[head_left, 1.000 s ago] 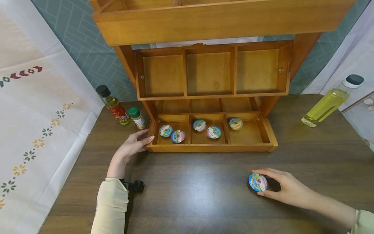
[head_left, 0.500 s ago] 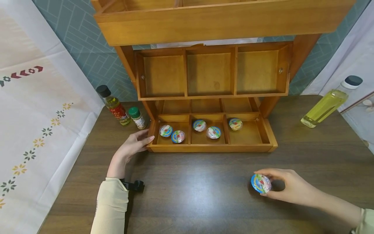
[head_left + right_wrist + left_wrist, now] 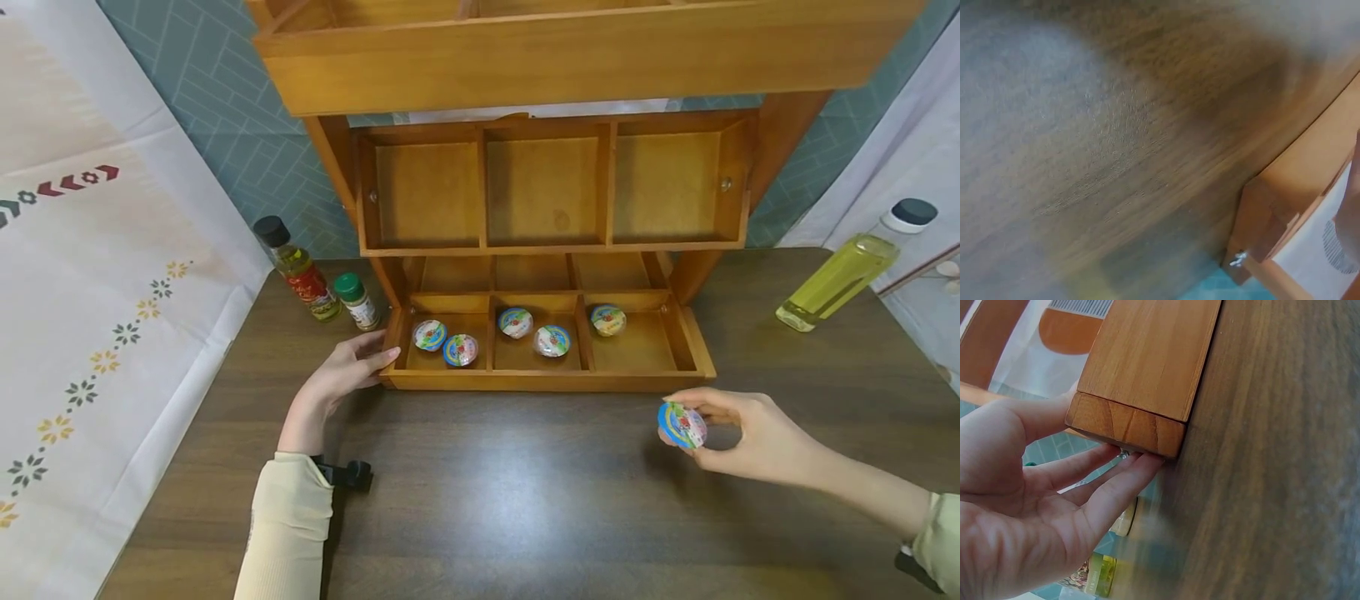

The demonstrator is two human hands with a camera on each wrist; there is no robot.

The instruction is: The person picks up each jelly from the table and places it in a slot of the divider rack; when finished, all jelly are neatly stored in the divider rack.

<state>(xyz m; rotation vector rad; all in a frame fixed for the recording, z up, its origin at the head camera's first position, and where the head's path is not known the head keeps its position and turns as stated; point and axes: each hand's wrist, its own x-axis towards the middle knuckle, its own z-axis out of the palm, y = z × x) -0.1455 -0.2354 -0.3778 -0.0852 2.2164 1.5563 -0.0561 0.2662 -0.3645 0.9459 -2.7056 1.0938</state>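
Note:
In the head view my right hand pinches a small jelly cup with a blue-edged printed lid. The cup is above the table, just in front of the right end of the wooden shelf rack. My left hand holds the lower tray's left front corner; the left wrist view shows its fingers laid along the outer side. Similar cups sit in the lower tray: a pair in the left compartment, a pair in the middle one, and a yellowish cup in the right one.
An oil bottle and a green-capped spice jar stand left of the rack. A taller oil bottle stands at the right. The middle tier and top tier overhang the lower tray.
My right hand has lifted the jelly cup and carried it forward and slightly right, towards the rack. My left hand stays on the tray corner. The head view has shifted slightly.

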